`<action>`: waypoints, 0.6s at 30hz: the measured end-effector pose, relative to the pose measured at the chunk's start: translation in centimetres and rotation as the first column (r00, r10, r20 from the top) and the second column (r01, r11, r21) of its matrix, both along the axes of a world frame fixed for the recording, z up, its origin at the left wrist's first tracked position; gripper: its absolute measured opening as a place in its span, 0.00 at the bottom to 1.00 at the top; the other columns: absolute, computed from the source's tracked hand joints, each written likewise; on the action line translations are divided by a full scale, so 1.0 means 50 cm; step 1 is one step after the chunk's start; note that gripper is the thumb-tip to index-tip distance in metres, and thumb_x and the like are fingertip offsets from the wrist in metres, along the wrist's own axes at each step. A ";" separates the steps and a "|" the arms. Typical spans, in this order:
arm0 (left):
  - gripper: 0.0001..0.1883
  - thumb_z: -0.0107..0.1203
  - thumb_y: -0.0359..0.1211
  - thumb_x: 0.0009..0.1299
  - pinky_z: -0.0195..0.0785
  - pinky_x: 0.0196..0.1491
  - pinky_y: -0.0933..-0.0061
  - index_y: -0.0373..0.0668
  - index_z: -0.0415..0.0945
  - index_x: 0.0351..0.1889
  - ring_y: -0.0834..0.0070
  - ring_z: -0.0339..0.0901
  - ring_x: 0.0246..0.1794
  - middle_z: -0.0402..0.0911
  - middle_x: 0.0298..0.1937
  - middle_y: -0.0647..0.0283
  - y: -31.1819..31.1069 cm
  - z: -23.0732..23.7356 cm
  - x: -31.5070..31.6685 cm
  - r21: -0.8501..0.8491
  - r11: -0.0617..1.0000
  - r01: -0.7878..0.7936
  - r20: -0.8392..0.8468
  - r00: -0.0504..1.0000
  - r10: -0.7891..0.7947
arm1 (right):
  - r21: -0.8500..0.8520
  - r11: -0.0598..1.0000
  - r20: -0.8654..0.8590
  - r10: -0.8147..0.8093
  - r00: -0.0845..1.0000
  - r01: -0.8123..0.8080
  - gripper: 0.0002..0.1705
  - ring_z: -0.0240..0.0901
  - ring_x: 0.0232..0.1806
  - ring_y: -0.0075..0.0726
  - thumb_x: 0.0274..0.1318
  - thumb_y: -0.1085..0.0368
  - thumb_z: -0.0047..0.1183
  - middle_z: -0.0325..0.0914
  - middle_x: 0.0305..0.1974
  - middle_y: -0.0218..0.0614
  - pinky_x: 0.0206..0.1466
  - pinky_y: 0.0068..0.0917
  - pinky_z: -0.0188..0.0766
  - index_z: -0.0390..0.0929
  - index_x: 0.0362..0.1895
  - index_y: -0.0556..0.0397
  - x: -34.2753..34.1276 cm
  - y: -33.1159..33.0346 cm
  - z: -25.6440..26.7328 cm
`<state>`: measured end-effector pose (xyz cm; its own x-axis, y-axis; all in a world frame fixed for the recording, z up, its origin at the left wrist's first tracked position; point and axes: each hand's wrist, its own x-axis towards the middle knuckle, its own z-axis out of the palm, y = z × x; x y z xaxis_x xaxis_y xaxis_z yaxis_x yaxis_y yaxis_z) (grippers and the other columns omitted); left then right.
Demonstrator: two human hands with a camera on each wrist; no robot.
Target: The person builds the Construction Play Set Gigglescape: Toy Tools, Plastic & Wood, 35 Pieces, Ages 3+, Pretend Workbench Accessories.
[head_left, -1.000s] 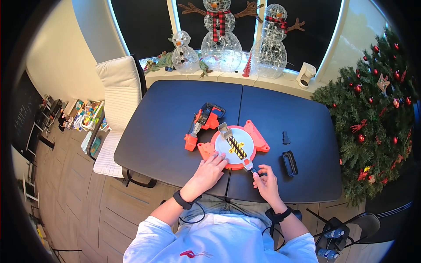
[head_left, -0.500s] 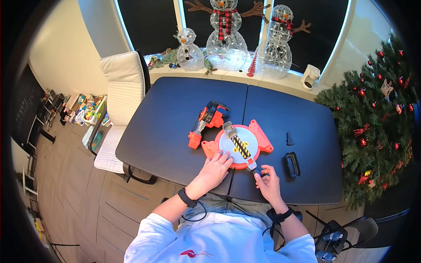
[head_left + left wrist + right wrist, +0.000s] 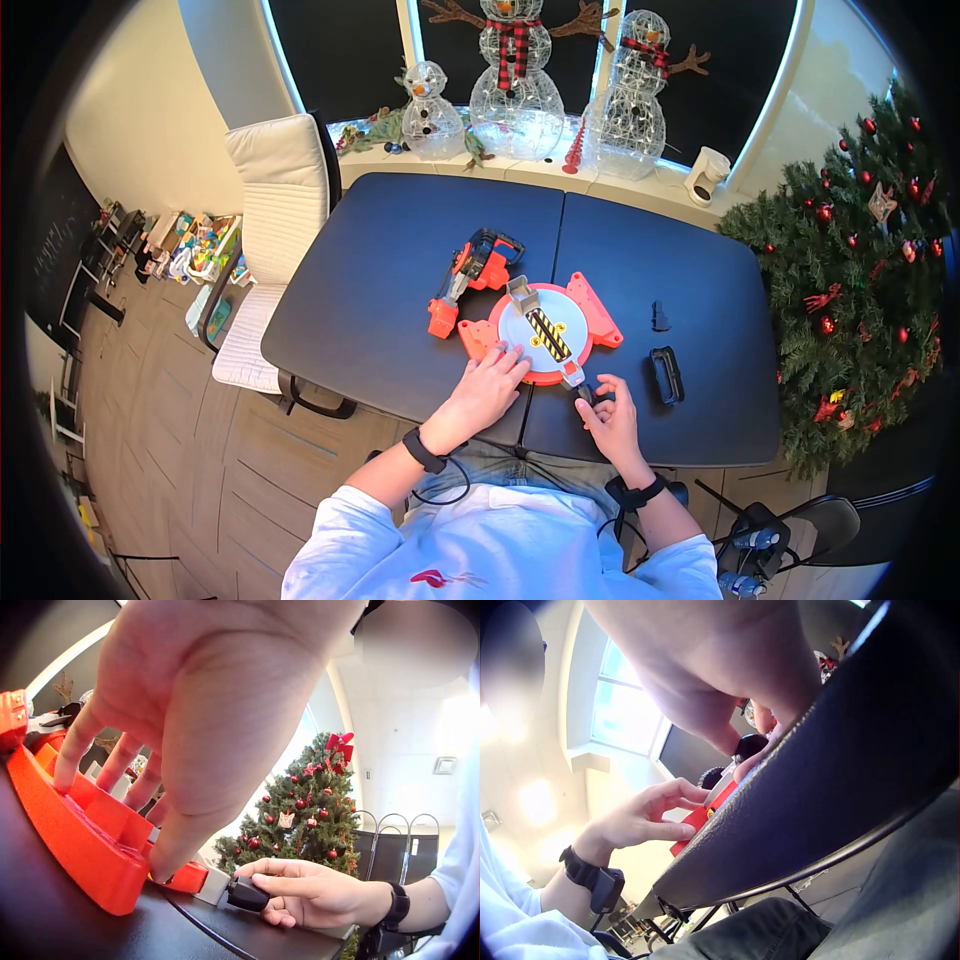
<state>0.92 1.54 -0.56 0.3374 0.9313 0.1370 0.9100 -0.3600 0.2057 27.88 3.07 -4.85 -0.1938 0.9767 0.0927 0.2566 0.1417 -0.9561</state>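
With fingers spread and nearly straight, the left hand (image 3: 487,388) is resting on the round orange-and-grey toy (image 3: 512,328) near the head view's middle, while the right hand (image 3: 612,422) is pinching the black knob (image 3: 247,895) at its lower-right edge.

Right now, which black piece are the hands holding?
The black knob, held by the right hand; the black frame and small black piece lie untouched on the table.

Disc toy (image 3: 545,330) on table (image 3: 380,280); second toy (image 3: 478,272) behind left, frame (image 3: 674,376) right.
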 end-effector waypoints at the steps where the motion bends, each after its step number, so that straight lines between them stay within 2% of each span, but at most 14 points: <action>1: 0.35 0.69 0.33 0.67 0.75 0.64 0.42 0.44 0.69 0.73 0.50 0.67 0.76 0.72 0.74 0.54 0.000 0.001 0.000 0.000 1.000 0.000 0.003 1.000 0.000 | -0.003 1.000 -0.010 -0.008 1.000 0.008 0.26 0.80 0.27 0.22 0.69 0.68 0.64 0.76 0.47 0.39 0.27 0.20 0.78 0.69 0.65 0.60 -0.002 0.000 -0.001; 3: 0.35 0.69 0.33 0.67 0.75 0.64 0.42 0.44 0.69 0.73 0.50 0.67 0.76 0.72 0.74 0.54 -0.001 0.003 0.000 -0.006 1.000 0.000 0.006 1.000 0.000 | -0.010 1.000 -0.028 -0.025 0.999 0.024 0.26 0.80 0.25 0.23 0.69 0.66 0.65 0.77 0.46 0.40 0.26 0.21 0.77 0.69 0.64 0.60 -0.003 0.002 -0.004; 6: 0.35 0.69 0.33 0.67 0.75 0.64 0.41 0.44 0.70 0.72 0.50 0.67 0.76 0.72 0.74 0.54 -0.001 0.006 0.000 -0.013 1.000 -0.001 0.002 1.000 0.001 | -0.135 0.991 -0.078 0.003 0.997 -0.014 0.28 0.79 0.25 0.22 0.67 0.65 0.67 0.77 0.47 0.41 0.26 0.21 0.77 0.69 0.65 0.60 0.007 0.013 -0.016; 9: 0.35 0.69 0.33 0.67 0.75 0.64 0.41 0.43 0.70 0.72 0.50 0.67 0.76 0.72 0.74 0.54 -0.001 0.006 -0.001 -0.003 1.000 0.003 -0.001 1.000 -0.003 | -0.049 0.998 -0.061 0.026 0.998 -0.029 0.28 0.80 0.25 0.22 0.68 0.65 0.66 0.77 0.46 0.42 0.26 0.22 0.77 0.69 0.65 0.60 0.007 0.010 -0.020; 12: 0.35 0.69 0.33 0.67 0.75 0.64 0.42 0.43 0.70 0.72 0.49 0.67 0.76 0.72 0.74 0.54 -0.001 0.003 -0.002 -0.001 1.000 0.005 0.004 1.000 -0.005 | 0.081 0.995 0.081 0.052 0.995 -0.059 0.28 0.80 0.28 0.22 0.69 0.68 0.64 0.77 0.46 0.39 0.28 0.21 0.79 0.66 0.67 0.59 0.009 0.005 -0.014; 15: 0.35 0.69 0.33 0.67 0.75 0.64 0.42 0.43 0.70 0.73 0.49 0.68 0.76 0.72 0.74 0.54 0.000 0.002 -0.002 0.000 1.000 0.006 0.007 1.000 -0.006 | -0.069 0.997 0.015 0.025 1.000 -0.024 0.30 0.79 0.28 0.21 0.67 0.68 0.66 0.76 0.47 0.40 0.28 0.21 0.79 0.66 0.67 0.58 0.002 0.006 0.002; 18: 0.35 0.68 0.33 0.67 0.75 0.64 0.42 0.44 0.70 0.73 0.49 0.67 0.76 0.72 0.74 0.54 0.001 0.001 -0.003 -0.001 1.000 0.008 0.008 1.000 -0.008 | -0.124 0.992 -0.055 0.021 0.998 -0.028 0.33 0.79 0.28 0.20 0.65 0.68 0.69 0.75 0.48 0.39 0.28 0.21 0.78 0.66 0.67 0.58 0.007 0.012 -0.013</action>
<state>0.78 1.57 -0.52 0.3436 0.9288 0.1390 0.9054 -0.3669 0.2136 28.21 3.67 -5.51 -0.2158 0.9763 -0.0188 0.2021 0.0258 -0.9790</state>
